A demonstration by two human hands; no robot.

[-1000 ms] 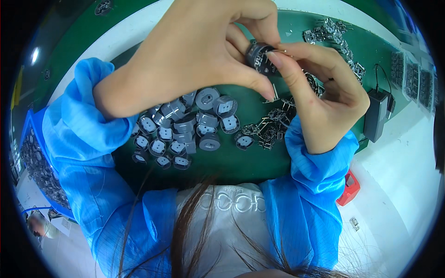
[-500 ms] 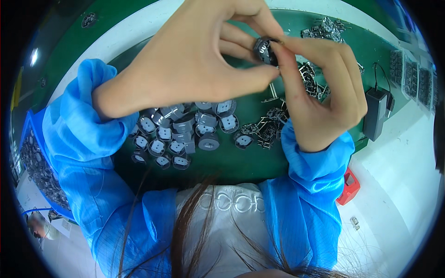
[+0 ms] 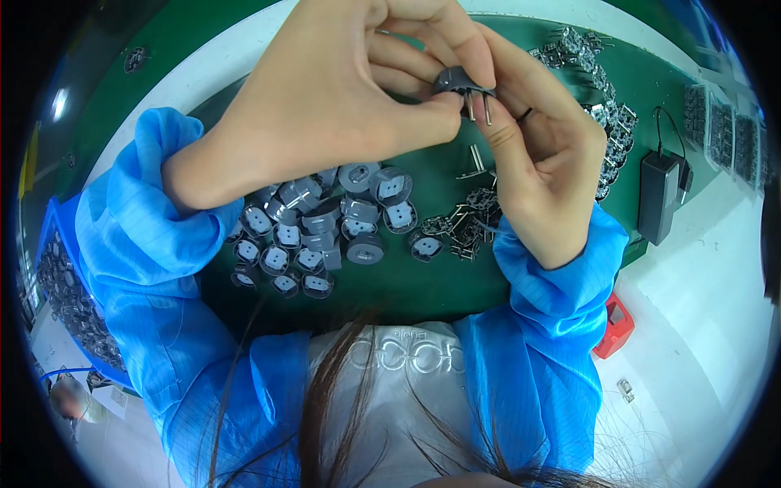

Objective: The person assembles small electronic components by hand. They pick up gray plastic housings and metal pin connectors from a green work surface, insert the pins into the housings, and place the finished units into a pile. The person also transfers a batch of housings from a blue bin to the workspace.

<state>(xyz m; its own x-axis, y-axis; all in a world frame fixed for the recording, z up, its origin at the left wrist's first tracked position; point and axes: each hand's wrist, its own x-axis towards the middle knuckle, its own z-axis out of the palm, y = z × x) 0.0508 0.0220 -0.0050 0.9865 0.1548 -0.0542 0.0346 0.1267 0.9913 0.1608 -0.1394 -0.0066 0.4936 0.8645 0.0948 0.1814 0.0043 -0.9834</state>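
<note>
Left hand (image 3: 325, 106) pinches a grey round plug part (image 3: 457, 80) from above; right hand (image 3: 541, 163) closes fingers on its metal pins (image 3: 478, 106), both raised over the green counter (image 3: 423, 285). Looks mid-job: a heap of grey parts (image 3: 325, 228) lies left below, loose metal pieces (image 3: 464, 228) remain right.

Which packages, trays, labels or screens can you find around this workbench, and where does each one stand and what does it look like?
Blue bin: far left edge, rectangular, filled with small dark parts.
Clear trays: far right, rectangular, with dark parts in compartments.
Red box: right, by the blue sleeve, small and squarish.
Black adapter: right edge of the green mat, plain oblong block with a cable.
No screens or readable signs show.
</note>
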